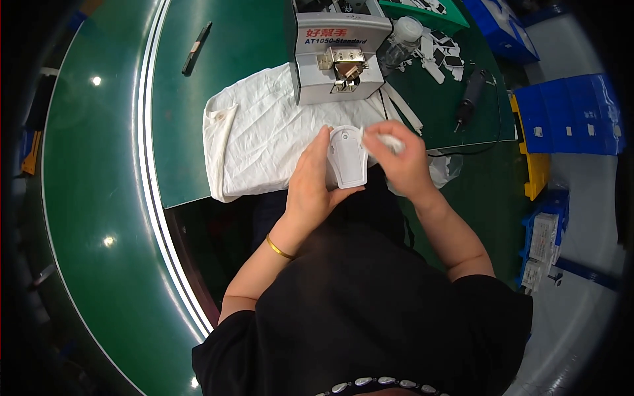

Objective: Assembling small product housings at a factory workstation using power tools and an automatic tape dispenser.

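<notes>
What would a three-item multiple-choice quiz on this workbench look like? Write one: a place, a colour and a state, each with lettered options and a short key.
1. Where does the grey machine stand?
A. At the far edge of the white cloth
B. On the blue bins
C. On the person's lap

2. What colour is the bracelet on the left wrist?
A. Silver
B. Gold
C. Red

3. How is the white plastic part held?
A. It lies alone on the cloth
B. The left hand holds it while the right hand works at its top
C. The right hand alone holds it

Key:
1 A, the machine's base overlaps the cloth's far edge on the green table.
2 B, the band shines gold.
3 B, left fingers wrap its side and the right hand's fingers meet its upper corner.
</notes>
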The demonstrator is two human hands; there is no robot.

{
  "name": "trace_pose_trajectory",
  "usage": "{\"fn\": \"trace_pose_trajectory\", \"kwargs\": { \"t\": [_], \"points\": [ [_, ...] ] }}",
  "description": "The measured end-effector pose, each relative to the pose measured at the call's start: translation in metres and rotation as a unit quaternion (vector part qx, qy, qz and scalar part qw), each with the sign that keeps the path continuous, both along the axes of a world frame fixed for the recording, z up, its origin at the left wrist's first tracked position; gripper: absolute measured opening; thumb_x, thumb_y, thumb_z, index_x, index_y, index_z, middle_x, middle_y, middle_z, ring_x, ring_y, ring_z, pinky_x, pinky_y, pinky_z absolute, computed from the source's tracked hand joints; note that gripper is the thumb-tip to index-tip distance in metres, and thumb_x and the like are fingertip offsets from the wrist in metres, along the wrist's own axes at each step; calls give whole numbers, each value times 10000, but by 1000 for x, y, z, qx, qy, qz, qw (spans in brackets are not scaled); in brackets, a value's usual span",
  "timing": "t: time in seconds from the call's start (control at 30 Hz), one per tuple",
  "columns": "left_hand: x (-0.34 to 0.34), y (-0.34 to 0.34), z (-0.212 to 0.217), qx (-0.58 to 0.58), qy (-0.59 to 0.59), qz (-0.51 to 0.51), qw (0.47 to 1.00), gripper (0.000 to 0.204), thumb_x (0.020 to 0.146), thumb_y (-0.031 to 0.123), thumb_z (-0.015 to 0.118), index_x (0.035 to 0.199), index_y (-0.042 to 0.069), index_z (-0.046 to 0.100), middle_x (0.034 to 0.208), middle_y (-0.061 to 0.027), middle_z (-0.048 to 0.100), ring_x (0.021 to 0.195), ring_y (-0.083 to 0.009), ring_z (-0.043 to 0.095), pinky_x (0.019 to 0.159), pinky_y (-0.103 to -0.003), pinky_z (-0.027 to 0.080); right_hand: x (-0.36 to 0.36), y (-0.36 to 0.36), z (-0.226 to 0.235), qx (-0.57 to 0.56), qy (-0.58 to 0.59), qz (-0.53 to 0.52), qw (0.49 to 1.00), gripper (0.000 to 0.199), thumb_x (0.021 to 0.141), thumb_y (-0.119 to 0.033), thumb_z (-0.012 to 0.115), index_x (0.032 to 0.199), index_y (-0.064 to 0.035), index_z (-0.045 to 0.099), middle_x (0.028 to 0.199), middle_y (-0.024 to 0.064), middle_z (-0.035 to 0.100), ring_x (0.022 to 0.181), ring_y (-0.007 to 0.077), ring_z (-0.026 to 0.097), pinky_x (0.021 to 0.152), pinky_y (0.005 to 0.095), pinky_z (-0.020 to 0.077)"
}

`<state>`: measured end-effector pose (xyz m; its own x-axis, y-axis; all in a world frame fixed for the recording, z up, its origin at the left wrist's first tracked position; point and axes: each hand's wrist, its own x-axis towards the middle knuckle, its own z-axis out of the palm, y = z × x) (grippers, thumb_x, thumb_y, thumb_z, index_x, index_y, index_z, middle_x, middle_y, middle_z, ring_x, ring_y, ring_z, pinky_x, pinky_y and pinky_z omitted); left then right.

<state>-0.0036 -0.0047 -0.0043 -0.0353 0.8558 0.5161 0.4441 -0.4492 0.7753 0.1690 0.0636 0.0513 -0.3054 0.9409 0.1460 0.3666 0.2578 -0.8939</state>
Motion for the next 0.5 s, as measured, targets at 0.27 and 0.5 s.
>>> {"fn": "trace_pose_trajectory", "kwargs": {
  "t": [0.27,0.5],
  "points": [
    [2,0,-2,5,13,15,1000,1128,600,128,887,1488,-65,220,1345,-254,531,1185,-403,562,975,-433,480,8,-38,5,90,-111,116,983,129,811,-21,741,929,-35,690,957,80,562,844,196,587,730,286,489],
    [0,-1,-2,-14,5,5,1000,1145,589,120,884,1489,-78,205,1341,-252,535,1182,-402,564,971,-431,485,13,-42,5,51,-83,130,987,119,803,-25,750,906,-36,692,957,71,564,865,186,586,755,273,481]
  ]
}}
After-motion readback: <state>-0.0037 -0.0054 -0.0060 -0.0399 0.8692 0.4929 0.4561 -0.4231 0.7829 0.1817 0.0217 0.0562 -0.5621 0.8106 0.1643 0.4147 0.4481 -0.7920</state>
